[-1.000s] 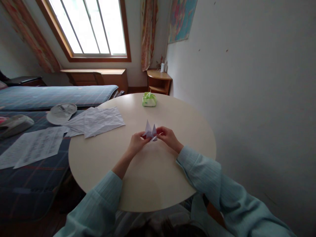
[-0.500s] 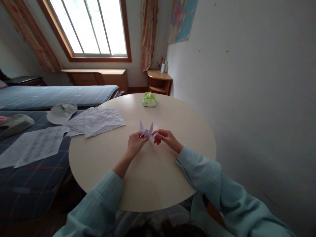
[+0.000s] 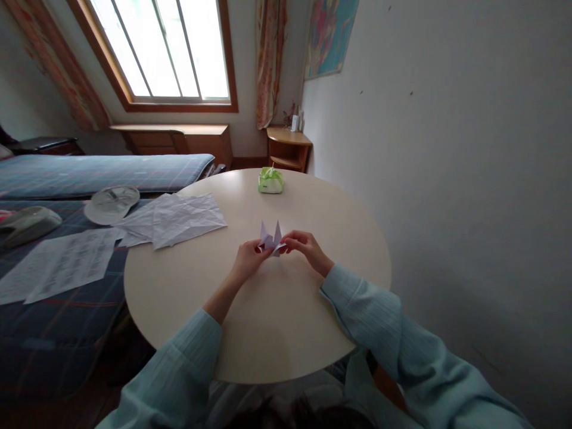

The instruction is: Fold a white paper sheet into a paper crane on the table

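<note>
A small folded paper figure (image 3: 270, 238) with two upright points is held just above the round cream table (image 3: 250, 322), near its middle. My left hand (image 3: 247, 260) pinches the figure's left side with its fingers closed. My right hand (image 3: 304, 246) pinches the right side, fingers curled on the paper. Both arms wear pale blue sleeves and reach in from the bottom of the view.
Crumpled white sheets (image 3: 179, 218) lie at the table's left edge. A green tissue pack (image 3: 270, 180) sits at the far side. Left of the table is a bed (image 3: 58, 250) with printed papers (image 3: 62, 262) and a round fan (image 3: 111, 204). A wall runs along the right.
The paper figure's two points shifted between frames as both hands worked it; the points spread apart, then stood closer again. Both hands stayed in place at the table's middle.
</note>
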`<state>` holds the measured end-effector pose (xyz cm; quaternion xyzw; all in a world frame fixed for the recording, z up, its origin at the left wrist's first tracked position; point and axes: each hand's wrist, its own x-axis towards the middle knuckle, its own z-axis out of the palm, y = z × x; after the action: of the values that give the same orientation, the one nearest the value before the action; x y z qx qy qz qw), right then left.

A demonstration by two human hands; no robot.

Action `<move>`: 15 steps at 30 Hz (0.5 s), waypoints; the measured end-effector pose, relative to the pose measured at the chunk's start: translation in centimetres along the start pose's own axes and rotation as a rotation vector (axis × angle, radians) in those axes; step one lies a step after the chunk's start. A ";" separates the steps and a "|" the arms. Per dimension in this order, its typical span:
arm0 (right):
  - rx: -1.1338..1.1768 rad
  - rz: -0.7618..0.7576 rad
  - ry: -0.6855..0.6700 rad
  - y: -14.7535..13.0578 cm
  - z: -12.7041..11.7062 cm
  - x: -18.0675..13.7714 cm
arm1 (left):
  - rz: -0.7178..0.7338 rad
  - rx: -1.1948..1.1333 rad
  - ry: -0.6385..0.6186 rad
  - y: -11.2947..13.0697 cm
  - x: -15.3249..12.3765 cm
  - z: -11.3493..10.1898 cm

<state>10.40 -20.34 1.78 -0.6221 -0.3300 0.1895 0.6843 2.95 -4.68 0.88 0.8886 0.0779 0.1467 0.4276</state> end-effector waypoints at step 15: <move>0.050 -0.001 0.039 0.6 0.0 0.4 | -0.073 -0.197 -0.058 -0.5 0.4 0.2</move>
<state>10.79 -19.96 1.25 -0.6082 -0.3123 0.1851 0.7059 3.36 -4.42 0.41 0.8426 0.0829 0.1125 0.5202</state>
